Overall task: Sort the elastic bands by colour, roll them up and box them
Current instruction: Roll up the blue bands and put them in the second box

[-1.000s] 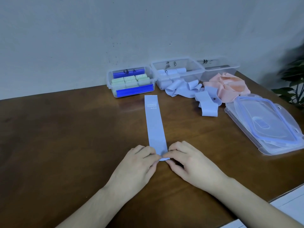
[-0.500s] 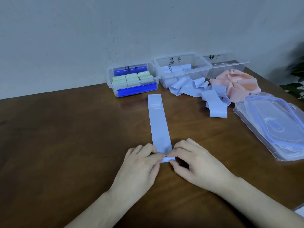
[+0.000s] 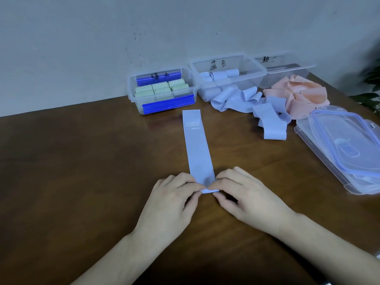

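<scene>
A pale blue elastic band (image 3: 197, 147) lies flat and lengthwise on the brown table. Its near end is folded over into a small roll. My left hand (image 3: 172, 204) and my right hand (image 3: 244, 196) pinch that rolled end from either side. Loose pale blue bands (image 3: 246, 101) lie heaped behind, with a pile of pink bands (image 3: 298, 93) to their right. At the wall stand three clear boxes: one with green rolls (image 3: 162, 90), one with blue rolls (image 3: 226, 76), and a pink-labelled one (image 3: 287, 66).
Clear lids with blue seals (image 3: 345, 149) are stacked at the table's right edge. A plant (image 3: 370, 89) shows at the far right. Bare table surface (image 3: 82, 161) stretches to the left of the band.
The roll at the band's near end has grown slightly under my fingers. The view has shifted a little to the left and down.
</scene>
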Tool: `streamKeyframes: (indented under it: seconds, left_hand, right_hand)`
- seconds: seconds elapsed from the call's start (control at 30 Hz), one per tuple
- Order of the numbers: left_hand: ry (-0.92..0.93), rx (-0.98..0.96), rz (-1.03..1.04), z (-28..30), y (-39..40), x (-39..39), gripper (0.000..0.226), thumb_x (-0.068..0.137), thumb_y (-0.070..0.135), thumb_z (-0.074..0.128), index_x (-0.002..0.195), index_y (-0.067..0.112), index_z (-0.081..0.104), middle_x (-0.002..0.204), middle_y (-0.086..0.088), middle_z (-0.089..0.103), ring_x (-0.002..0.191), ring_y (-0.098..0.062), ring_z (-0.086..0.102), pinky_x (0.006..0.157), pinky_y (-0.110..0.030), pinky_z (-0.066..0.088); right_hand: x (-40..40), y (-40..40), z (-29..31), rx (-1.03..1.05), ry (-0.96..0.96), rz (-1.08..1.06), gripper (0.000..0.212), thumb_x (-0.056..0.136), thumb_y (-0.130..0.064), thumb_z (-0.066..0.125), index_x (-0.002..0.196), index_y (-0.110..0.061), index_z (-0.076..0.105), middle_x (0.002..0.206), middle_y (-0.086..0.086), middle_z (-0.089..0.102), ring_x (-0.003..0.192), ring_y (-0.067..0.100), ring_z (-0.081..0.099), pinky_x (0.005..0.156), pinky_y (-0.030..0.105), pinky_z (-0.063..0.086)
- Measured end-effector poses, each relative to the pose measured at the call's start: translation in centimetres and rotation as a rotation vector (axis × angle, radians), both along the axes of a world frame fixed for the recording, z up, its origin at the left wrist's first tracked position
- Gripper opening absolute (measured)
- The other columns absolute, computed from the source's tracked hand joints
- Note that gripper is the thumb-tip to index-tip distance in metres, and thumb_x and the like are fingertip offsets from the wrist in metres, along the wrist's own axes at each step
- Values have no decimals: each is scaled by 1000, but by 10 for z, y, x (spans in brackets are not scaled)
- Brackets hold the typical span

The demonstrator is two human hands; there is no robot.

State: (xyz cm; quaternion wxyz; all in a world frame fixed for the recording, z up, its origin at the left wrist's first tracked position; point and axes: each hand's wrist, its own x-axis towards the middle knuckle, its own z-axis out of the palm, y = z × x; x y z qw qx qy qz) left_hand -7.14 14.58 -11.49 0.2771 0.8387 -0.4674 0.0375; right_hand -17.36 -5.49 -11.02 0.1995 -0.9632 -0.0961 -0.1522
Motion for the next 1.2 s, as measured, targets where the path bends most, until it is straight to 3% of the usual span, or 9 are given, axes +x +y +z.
streamKeyframes:
  seconds: [0.17, 0.3, 0.43, 0.6, 0.8, 0.93, 1.07, 1.2]
  left_hand:
    - [-39, -5, -18, 6, -1, 7, 17, 93, 26, 60, 107, 23, 70, 104, 10, 55, 79, -8, 57, 73, -28, 53]
    - [-130, 34, -50, 2, -2, 12, 22, 95, 30, 53, 105, 22, 71, 101, 10, 59, 78, -10, 59, 70, -32, 54]
    - [-77, 30, -29, 3, -3, 13, 20, 94, 27, 58, 107, 22, 72, 102, 10, 61, 81, -11, 60, 73, -32, 55]
    - [-16, -14, 4, 5, -6, 15, 20, 93, 18, 65, 111, 19, 72, 107, 9, 59, 84, -8, 61, 75, -27, 56]
    - [-139, 7, -55, 4, -10, 24, 15, 91, 19, 63, 103, 18, 71, 102, 5, 62, 75, -14, 62, 67, -34, 56]
    - [-115, 9, -36, 0, -12, 29, 16, 89, 16, 68, 105, 17, 71, 102, 5, 63, 76, -15, 64, 66, -37, 56]
    - [-69, 13, -20, 2, -12, 31, 19, 94, 20, 62, 111, 20, 71, 106, 8, 61, 82, -11, 63, 71, -33, 55]
    - [-81, 23, -46, 4, -13, 33, 20, 93, 22, 63, 112, 20, 69, 107, 6, 61, 80, -11, 62, 70, -31, 56]
  right_hand:
    - [9, -1, 3, -3, 38, -33, 20, 99, -24, 59, 113, -20, 72, 108, -12, 59, 92, 7, 49, 82, 23, 47]
    - [16, -1, 2, -9, 37, -51, 21, 98, -25, 59, 114, -20, 73, 108, -12, 59, 92, 7, 48, 83, 17, 44]
    - [14, -1, -1, 15, -1, -35, 18, 94, -22, 66, 111, -20, 71, 108, -11, 59, 92, 7, 48, 84, 11, 38]
    - [20, -5, -1, 13, 6, -32, 18, 95, -21, 63, 112, -21, 70, 109, -11, 61, 92, 7, 51, 81, 16, 44]
    - [29, -7, 2, -24, 42, -60, 25, 100, -28, 54, 116, -21, 72, 110, -12, 61, 93, 7, 48, 84, 16, 42]
    - [33, -8, 2, -22, 16, -90, 28, 95, -28, 62, 121, -20, 69, 113, -9, 60, 96, 6, 48, 85, 12, 40]
    - [35, -10, -1, -37, -7, -62, 19, 92, -21, 68, 112, -20, 71, 108, -10, 61, 91, 10, 50, 82, 20, 44]
    - [42, -12, 1, -23, 5, -67, 19, 96, -23, 63, 112, -20, 72, 107, -11, 63, 90, 11, 51, 83, 18, 42]
